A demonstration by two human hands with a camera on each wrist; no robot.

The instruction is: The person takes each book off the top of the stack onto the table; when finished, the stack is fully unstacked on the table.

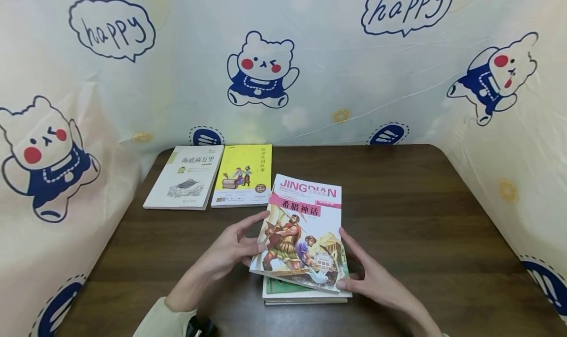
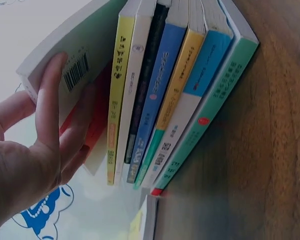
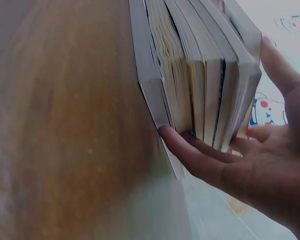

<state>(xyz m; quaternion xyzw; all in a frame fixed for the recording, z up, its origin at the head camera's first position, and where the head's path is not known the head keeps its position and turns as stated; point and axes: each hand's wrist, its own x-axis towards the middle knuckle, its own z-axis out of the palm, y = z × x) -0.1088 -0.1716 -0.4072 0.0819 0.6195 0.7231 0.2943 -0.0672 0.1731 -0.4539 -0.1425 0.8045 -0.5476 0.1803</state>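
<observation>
A white paperback book (image 1: 303, 231) with costumed figures and a pink title band lies tilted on top of a stack of books (image 2: 150, 100). My left hand (image 1: 230, 248) grips its left edge, thumb on the cover and fingers underneath. Those fingers touch the back cover near a barcode (image 2: 76, 71) in the left wrist view, where this book is lifted at an angle from the others. At the stack's right side, my right hand (image 1: 381, 280) rests with its thumb near the top book's lower corner. Its fairly straight fingers (image 3: 200, 157) touch the page edges of the lower books.
Farther back on the left of the brown wooden table (image 1: 398, 204) lie two books side by side, a white one (image 1: 186, 177) and a yellow one (image 1: 243, 174). A pale cloth (image 1: 310, 125) printed with cartoon bears hangs behind and around the table.
</observation>
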